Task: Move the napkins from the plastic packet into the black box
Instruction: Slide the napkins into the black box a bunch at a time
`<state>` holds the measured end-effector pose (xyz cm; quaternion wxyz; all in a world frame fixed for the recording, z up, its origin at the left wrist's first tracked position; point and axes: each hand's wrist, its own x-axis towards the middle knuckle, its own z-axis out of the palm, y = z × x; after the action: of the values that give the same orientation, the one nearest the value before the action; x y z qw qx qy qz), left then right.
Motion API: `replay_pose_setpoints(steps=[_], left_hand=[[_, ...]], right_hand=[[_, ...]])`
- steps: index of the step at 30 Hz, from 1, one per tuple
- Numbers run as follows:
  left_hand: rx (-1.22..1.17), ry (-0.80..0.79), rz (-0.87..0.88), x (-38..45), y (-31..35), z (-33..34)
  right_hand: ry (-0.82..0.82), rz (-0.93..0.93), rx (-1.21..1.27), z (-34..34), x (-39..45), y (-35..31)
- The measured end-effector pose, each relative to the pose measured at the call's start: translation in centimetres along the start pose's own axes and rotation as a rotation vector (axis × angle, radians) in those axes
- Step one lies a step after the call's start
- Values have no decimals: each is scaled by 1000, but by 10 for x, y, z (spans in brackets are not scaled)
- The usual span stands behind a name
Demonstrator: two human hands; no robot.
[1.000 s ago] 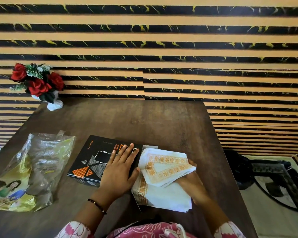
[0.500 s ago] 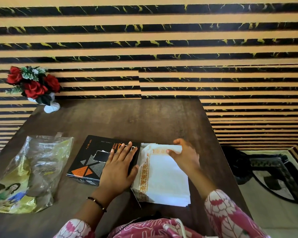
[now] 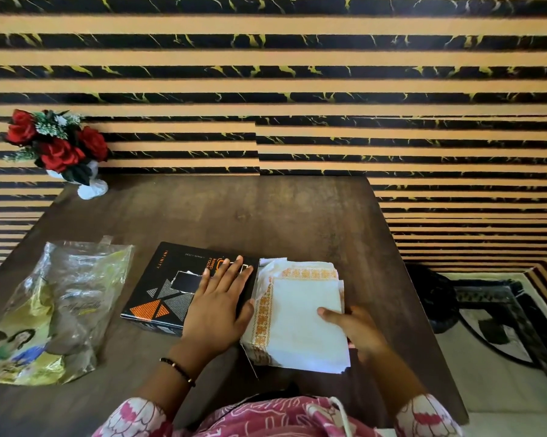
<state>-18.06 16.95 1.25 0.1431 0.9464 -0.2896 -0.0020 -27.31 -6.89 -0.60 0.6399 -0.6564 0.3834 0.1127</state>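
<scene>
The black box (image 3: pixel 168 288), printed with orange and grey triangles, lies flat at the table's near middle. My left hand (image 3: pixel 218 307) rests flat on its right part, fingers spread. Right beside it sits a stack of white napkins (image 3: pixel 297 313) with orange embroidered borders, a thin dark box edge showing at its lower left. My right hand (image 3: pixel 357 332) is at the stack's right edge, thumb on top and fingers tucked against the side. The crumpled plastic packet (image 3: pixel 60 310) lies at the left and looks empty.
A white vase of red roses (image 3: pixel 60 149) stands at the far left corner of the dark wooden table (image 3: pixel 265 216). A striped wall runs behind it. Off the table's right edge, a black metal stand (image 3: pixel 474 301) sits on the floor.
My right hand laid the napkins it held down onto the stack, pressed at the far edge, then slid back to the near right edge. My left hand stayed on the box.
</scene>
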Motion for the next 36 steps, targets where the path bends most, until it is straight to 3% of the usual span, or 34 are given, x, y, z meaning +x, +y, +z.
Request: replay_pose_setpoints(steps=[3, 7, 12, 14, 18, 20, 30, 36], left_hand=[[4, 5, 2, 0, 0, 1], [2, 9, -11, 1, 0, 1], [1, 4, -16, 1, 1, 0], [5, 4, -17, 1, 1, 1], [7, -3, -22, 1, 0, 1], [9, -12, -22, 2, 0, 1], [0, -16, -31, 2, 2, -1], [-3, -7, -33, 3, 3, -1]], right_hand=[[-72, 8, 111, -1, -1, -1], [2, -136, -44, 4, -2, -5], [-146, -318, -100, 7, -13, -19], [-212, -281, 6, 3, -11, -19], [-334, 81, 228, -11, 3, -12], [-374, 154, 236, -16, 9, -9], [-418, -199, 22, -7, 0, -23], [-381, -156, -24, -7, 3, -18]])
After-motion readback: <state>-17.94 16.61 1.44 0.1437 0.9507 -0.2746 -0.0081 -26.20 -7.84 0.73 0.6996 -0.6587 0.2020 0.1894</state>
